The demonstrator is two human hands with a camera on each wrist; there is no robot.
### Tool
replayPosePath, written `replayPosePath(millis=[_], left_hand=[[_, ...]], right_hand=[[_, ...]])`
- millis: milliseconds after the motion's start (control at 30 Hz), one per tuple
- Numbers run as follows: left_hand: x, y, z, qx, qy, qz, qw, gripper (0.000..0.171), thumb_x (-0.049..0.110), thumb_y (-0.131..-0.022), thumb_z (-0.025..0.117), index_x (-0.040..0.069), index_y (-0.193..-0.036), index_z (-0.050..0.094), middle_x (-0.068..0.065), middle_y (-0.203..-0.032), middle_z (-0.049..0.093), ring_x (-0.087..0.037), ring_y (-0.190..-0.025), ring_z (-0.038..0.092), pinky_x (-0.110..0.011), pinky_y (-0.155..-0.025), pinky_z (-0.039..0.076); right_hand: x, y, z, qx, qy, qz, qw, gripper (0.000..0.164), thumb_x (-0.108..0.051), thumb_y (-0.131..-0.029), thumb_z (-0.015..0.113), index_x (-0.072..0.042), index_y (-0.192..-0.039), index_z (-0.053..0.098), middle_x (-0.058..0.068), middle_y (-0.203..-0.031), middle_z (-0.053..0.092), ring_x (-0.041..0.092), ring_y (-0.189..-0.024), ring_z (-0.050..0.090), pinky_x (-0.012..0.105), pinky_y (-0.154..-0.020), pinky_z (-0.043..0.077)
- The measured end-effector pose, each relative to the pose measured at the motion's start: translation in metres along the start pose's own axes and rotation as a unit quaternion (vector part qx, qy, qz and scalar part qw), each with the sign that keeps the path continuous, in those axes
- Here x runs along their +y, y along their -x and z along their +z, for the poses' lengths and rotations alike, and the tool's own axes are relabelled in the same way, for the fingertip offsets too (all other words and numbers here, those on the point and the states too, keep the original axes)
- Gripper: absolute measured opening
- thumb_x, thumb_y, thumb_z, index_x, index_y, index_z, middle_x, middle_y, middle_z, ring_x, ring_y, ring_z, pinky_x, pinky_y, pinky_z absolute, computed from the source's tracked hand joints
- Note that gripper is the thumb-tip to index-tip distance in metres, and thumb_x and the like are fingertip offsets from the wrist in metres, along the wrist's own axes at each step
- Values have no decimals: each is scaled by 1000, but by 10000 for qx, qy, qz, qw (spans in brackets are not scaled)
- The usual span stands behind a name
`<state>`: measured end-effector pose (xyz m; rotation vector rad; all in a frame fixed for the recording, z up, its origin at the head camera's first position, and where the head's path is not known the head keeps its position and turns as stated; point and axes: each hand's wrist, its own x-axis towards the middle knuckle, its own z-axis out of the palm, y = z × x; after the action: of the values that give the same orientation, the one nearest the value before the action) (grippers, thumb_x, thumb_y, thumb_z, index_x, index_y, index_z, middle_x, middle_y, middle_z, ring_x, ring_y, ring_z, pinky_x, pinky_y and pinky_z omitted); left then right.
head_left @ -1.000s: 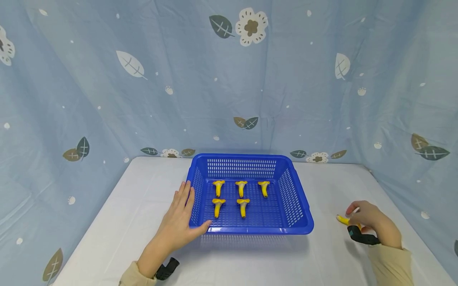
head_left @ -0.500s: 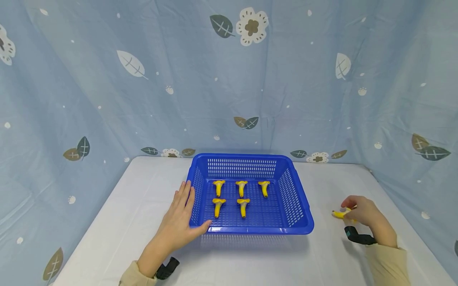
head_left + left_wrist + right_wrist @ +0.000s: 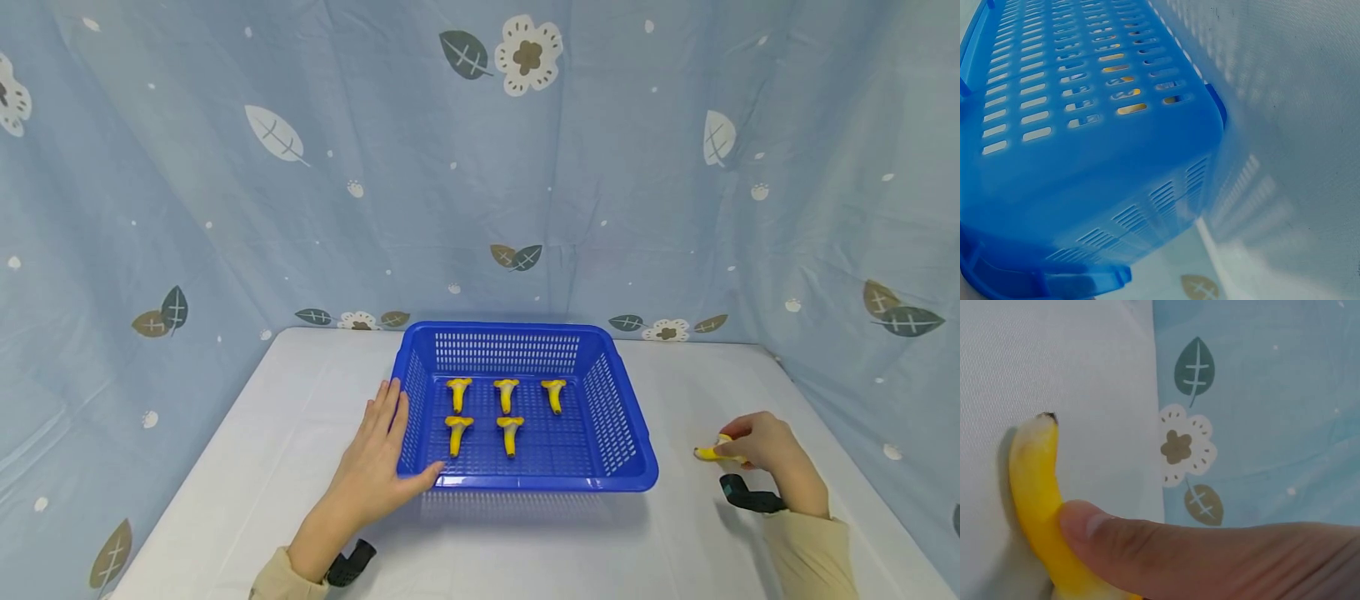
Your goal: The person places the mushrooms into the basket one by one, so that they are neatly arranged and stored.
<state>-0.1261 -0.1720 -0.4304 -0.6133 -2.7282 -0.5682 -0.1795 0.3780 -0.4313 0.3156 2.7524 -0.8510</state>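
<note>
My right hand pinches a small yellow toy banana low over the white table, right of the basket. In the right wrist view the thumb presses along the side of this banana; its dark tip points away and its other end is hidden. My left hand rests with straight, spread fingers on the left rim of a blue plastic basket. Inside lie several similar yellow bananas with flared, peeled-looking tops, set in two rows. The left wrist view shows the basket's slotted side close up.
A white cloth covers the table. Behind and at both sides hangs a blue curtain with leaf and flower prints, near the basket's far rim. A black wrist strap sits on the right wrist.
My right hand has shifted a little to the left and away with the toy banana, which has turned slightly. The left hand and the basket have kept their places.
</note>
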Motion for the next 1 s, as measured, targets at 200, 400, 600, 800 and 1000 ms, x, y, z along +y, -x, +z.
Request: replayPosePath(millis=[200, 400, 600, 800, 1000], left_hand=[[-1, 0, 0, 16, -50, 9, 10000, 106, 57, -83, 67, -12, -151, 23, -28, -161, 12, -37, -151, 2, -59, -117, 20], [-1, 0, 1, -16, -38, -8, 10000, 106, 57, -84, 66, -12, -152, 23, -28, -161, 11, -36, -151, 2, -58, -118, 18], [-1, 1, 1, -33, 1, -35, 10000, 105, 57, -84, 66, -11, -152, 23, -27, -162, 11, -36, -151, 1, -55, -120, 16], [-1, 0, 1, -24, 2, -19, 10000, 105, 57, -85, 66, -11, -152, 23, -27, -161, 11, -36, -151, 1, -57, -119, 17], [0, 0, 1, 7, 16, 9, 10000, 105, 56, -84, 67, -12, -151, 23, -28, -161, 11, -36, -151, 1, -59, -117, 18]], right_hand=[[3, -3, 1, -91, -317, 307, 9990, 38, -14, -84, 78, 13, -108, 66, 25, -98, 64, 25, -81, 60, 34, -67, 59], [4, -1, 1, 132, 5, 53, 9999, 34, -18, -86, 74, 9, -106, 70, 28, -103, 65, 31, -86, 58, 46, -73, 52], [0, 1, 2, 124, -133, -126, 9998, 35, -20, -88, 72, 8, -110, 69, 29, -109, 63, 37, -93, 56, 52, -76, 49], [-7, 6, 0, 195, -385, -377, 9984, 37, -22, -90, 70, 7, -114, 68, 31, -117, 60, 44, -103, 52, 55, -79, 48], [-13, 9, 3, 281, -752, -764, 9938, 36, -21, -91, 71, 7, -113, 69, 22, -111, 68, 41, -105, 56, 59, -85, 48]])
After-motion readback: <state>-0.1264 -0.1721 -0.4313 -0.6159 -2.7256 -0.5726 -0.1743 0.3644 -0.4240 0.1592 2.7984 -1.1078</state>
